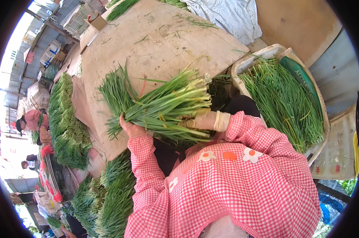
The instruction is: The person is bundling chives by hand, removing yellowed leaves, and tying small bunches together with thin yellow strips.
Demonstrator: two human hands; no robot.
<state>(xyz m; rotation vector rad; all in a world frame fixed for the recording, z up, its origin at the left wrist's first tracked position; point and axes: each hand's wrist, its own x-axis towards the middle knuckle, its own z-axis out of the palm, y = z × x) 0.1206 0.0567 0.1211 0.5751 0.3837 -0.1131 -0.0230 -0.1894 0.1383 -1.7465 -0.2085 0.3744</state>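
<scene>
A bunch of garlic chives [167,105] lies across my lap at the table's near edge, its pale cut ends to the right and green tips to the left. My left hand [131,127] is closed around the leafy part, thumb up along the leaves. My right hand [201,120], in a pale, soiled glove, grips the stalks near the cut ends. Its fingertips are partly hidden among the stems. Another clump of green leaves [118,87] rests on the board behind the bunch, with a thin red strand [143,87] beside it.
A worn wooden board [155,43] spreads ahead, with leaf scraps. At right stands a white crate [324,115] of loose chives [282,99]. Stacked bunches [116,198] lie at lower left, more bunches [68,123] beyond. A patterned cloth [227,18] lies at the back; a person [34,121] is at far left.
</scene>
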